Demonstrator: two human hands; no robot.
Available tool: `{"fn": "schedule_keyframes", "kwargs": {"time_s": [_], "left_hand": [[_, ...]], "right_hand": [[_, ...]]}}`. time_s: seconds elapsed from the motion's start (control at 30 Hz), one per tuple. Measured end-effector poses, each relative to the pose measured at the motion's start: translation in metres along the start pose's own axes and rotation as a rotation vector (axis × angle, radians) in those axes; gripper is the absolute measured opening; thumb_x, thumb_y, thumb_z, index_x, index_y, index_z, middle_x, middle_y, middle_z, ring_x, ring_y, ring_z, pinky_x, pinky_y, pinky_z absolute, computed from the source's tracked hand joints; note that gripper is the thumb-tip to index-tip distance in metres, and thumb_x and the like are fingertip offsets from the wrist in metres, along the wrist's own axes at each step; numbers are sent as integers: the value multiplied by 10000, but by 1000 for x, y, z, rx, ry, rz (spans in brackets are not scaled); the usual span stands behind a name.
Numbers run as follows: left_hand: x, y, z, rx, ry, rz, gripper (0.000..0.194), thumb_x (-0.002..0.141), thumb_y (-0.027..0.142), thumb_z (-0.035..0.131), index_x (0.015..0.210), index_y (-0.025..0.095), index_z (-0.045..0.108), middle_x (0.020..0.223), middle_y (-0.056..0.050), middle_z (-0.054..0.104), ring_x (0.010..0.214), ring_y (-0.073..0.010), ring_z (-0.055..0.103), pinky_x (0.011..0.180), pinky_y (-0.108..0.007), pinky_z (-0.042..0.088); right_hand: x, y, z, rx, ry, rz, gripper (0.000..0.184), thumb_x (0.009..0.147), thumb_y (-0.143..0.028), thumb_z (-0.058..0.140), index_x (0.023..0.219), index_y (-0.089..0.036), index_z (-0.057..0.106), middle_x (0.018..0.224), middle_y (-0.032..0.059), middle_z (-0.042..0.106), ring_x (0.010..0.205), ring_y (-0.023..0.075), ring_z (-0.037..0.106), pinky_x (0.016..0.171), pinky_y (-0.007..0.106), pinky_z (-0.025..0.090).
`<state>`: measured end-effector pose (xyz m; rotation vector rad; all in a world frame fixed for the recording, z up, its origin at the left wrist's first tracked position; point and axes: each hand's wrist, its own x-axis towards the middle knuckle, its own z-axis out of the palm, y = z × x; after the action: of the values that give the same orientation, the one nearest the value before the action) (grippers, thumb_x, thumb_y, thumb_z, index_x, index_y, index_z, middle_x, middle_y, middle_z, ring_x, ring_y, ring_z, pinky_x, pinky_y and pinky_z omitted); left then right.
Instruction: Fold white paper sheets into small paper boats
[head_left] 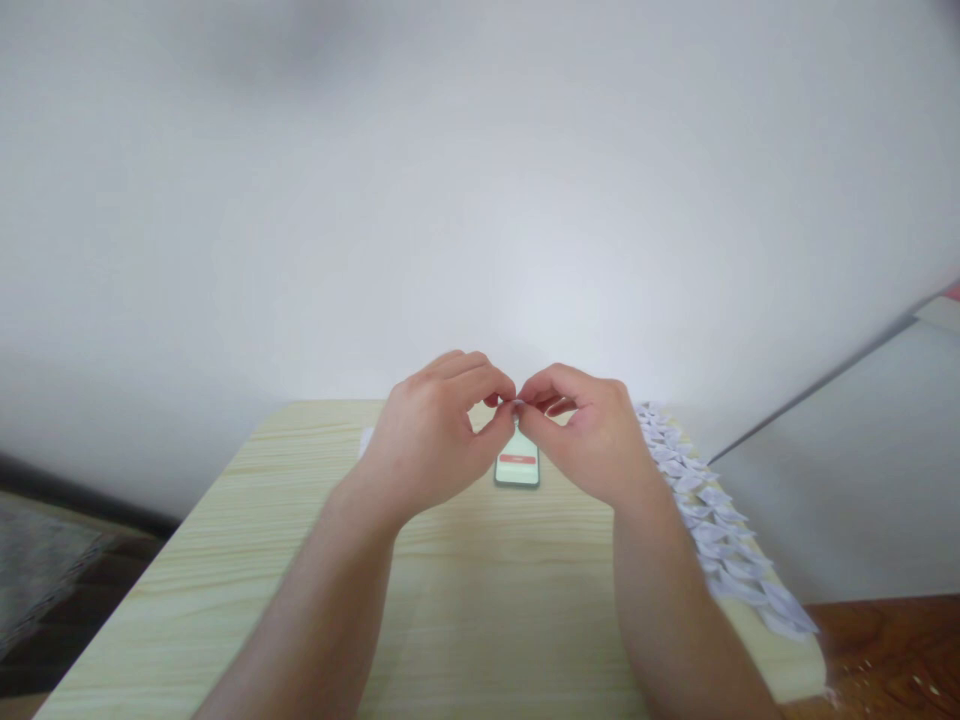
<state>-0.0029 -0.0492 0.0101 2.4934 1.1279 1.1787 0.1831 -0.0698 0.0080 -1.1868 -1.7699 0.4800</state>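
Note:
My left hand (pixel 442 430) and my right hand (pixel 581 425) meet above the middle of the table, each with thumb and forefinger pinched together. Between the fingertips shows a sliver of a small piece of white paper (pixel 517 402), mostly hidden by the fingers. Below them a phone (pixel 517 473) lies on the table with its screen lit, a red bar across it. The fingers cover the phone's far end.
Many folded white paper pieces (pixel 716 525) lie in rows along the right edge of the light wood table (pixel 495 610). Part of a white sheet (pixel 365 440) peeks out behind my left wrist. A white wall (pixel 480 200) rises right behind the table.

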Motion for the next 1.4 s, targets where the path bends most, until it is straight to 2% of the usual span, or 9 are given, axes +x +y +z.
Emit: {"fn": "schedule_keyframes", "kwargs": {"time_s": [0.3, 0.5, 0.63, 0.8, 0.97, 1.1, 1.17, 1.27, 1.4], "left_hand": [[-2, -3, 2, 16, -46, -8, 129, 890, 187, 603, 866, 240, 717, 829, -27, 684, 814, -194, 604, 621, -282, 417], [-1, 1, 0, -69, -31, -22, 156, 900, 184, 592, 809, 230, 709, 804, -23, 668, 756, -167, 582, 557, -262, 377], [0, 3, -1, -129, 46, -56, 146, 899, 225, 632, 772, 233, 702, 793, -19, 679, 729, -164, 600, 580, -267, 428], [0, 5, 0, -297, 162, -140, 93, 893, 274, 699, 816, 258, 748, 824, -14, 725, 772, -183, 654, 674, -296, 540], [3, 5, -1, -513, 300, -275, 49, 856, 231, 743, 814, 246, 763, 797, -9, 731, 772, -194, 668, 645, -299, 541], [4, 4, 0, -533, 287, -278, 50, 845, 207, 751, 806, 236, 764, 800, -6, 729, 787, -191, 668, 653, -293, 537], [3, 4, 2, -524, 279, -251, 51, 850, 208, 745, 812, 239, 761, 808, -5, 728, 802, -191, 671, 662, -291, 537], [3, 3, 1, -513, 246, -238, 52, 855, 215, 735, 815, 241, 756, 818, -7, 732, 805, -196, 676, 673, -297, 542], [3, 3, -3, -502, 188, -250, 55, 856, 225, 732, 809, 236, 758, 809, -12, 736, 791, -198, 677, 658, -296, 540]], "right_hand": [[-1, 2, 1, -8, -11, 68, 118, 832, -212, 684, 815, -260, 790, 712, -29, 755, 611, 157, 683, 565, 274, 496], [0, 1, 3, 140, 13, 146, 122, 799, -184, 693, 814, -256, 790, 781, -19, 787, 676, 177, 722, 617, 293, 548], [2, 3, 3, 250, 65, 156, 64, 786, -199, 735, 809, -237, 782, 793, 1, 789, 727, 191, 733, 680, 325, 585], [6, 9, -3, 448, 89, 135, 19, 808, -199, 729, 816, -210, 743, 786, 15, 785, 739, 186, 747, 705, 330, 610], [7, 15, -8, 474, 79, 142, 10, 853, -225, 704, 850, -221, 713, 741, -7, 746, 732, 181, 745, 704, 328, 612], [5, 11, -7, 463, 55, 88, 172, 840, -196, 728, 998, -259, 698, 954, -1, 766, 853, 182, 746, 743, 322, 614], [3, 8, -8, 433, 2, 55, 245, 832, -191, 746, 1056, -282, 706, 1046, 4, 763, 913, 186, 742, 765, 325, 620], [1, 6, -9, 373, -81, 31, 203, 845, -220, 760, 1038, -281, 747, 1051, 10, 768, 947, 196, 739, 777, 334, 631], [0, 4, -12, 326, -94, 4, 157, 841, -209, 782, 980, -280, 773, 1062, 6, 780, 945, 198, 745, 795, 352, 641]]}}
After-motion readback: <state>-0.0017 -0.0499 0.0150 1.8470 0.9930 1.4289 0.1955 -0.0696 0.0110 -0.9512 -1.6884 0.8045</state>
